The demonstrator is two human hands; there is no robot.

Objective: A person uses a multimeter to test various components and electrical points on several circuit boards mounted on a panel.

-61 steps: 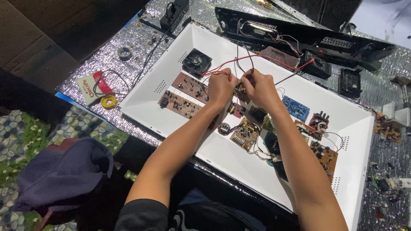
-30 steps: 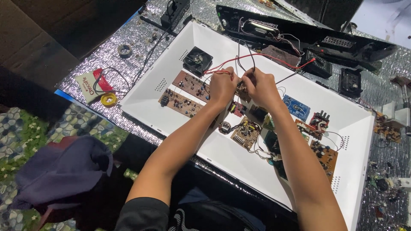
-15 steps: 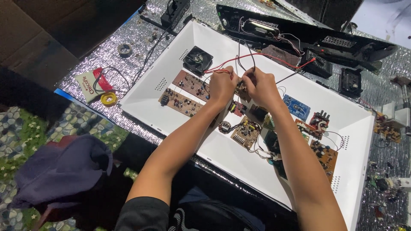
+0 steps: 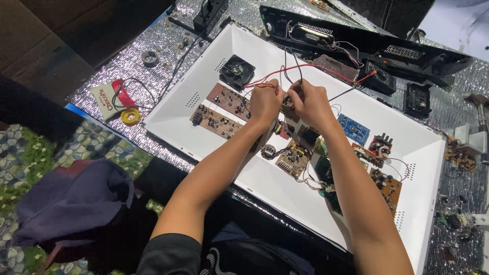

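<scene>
My left hand and my right hand meet over the middle of a white metal chassis tray. Each pinches thin wires: a red wire runs from my left fingers toward the back right, and dark wires loop up between the hands. Under the hands sit several circuit boards: brown boards at the left, a blue board at the right, a brown board nearer me. A black fan sits behind the left hand.
A long black front panel lies behind the tray on silver foil matting. A roll of yellow tape and a small packet lie left. Purple cloth is at the lower left. Small parts litter the right.
Both hands stay at the same spot over the tray's middle, with only slight finger shifts on the wires. The purple cloth at lower left shifts a little.
</scene>
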